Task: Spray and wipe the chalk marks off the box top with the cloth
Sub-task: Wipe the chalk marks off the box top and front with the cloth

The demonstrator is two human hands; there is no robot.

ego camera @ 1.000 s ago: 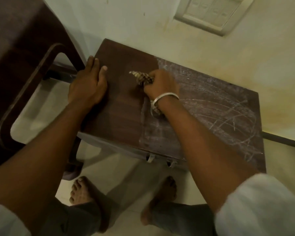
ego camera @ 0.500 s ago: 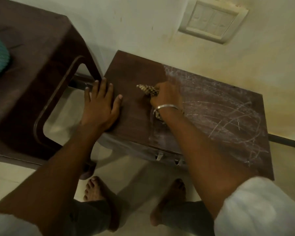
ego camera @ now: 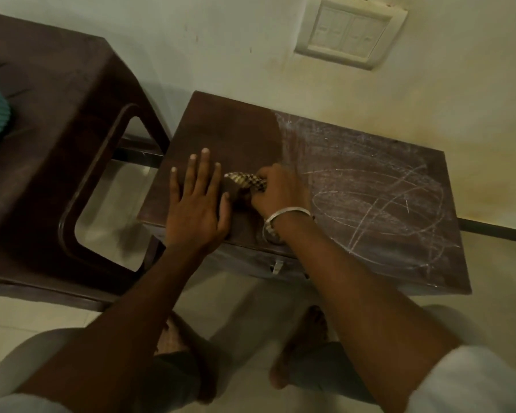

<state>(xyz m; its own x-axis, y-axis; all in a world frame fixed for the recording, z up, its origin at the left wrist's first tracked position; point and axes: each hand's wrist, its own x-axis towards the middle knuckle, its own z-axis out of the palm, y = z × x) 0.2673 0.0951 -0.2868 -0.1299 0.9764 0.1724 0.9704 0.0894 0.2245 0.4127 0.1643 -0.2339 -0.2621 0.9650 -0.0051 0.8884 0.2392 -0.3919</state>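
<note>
**Left hand has moved in beside the cloth; about a third of the top is clean**

Since the earlier frames the left hand [ego camera: 195,204] has slid from the left edge of the box further onto the box top [ego camera: 230,135]. It now lies flat with straight, spread fingers, its thumb just beside the cloth [ego camera: 246,181]. The right hand [ego camera: 276,192] has come nearer to the front edge. Its fingers are curled around the bunched, patterned cloth and press it on the wood, close to the border between clean and chalky surface.

I judge the task as partly done. The left part of the top is dark and free of chalk. The chalk marks [ego camera: 379,198], a pale haze with long curved lines, cover the larger right part up to the far right edge, so most of the wiping remains. No spray bottle is in view.

The top is dark brown wood and a small metal latch [ego camera: 277,266] hangs at its front. The box stands against a pale wall with a switch plate [ego camera: 350,34]. A dark plastic stool [ego camera: 57,114] is just beside it on the left, on a light tiled floor.
</note>
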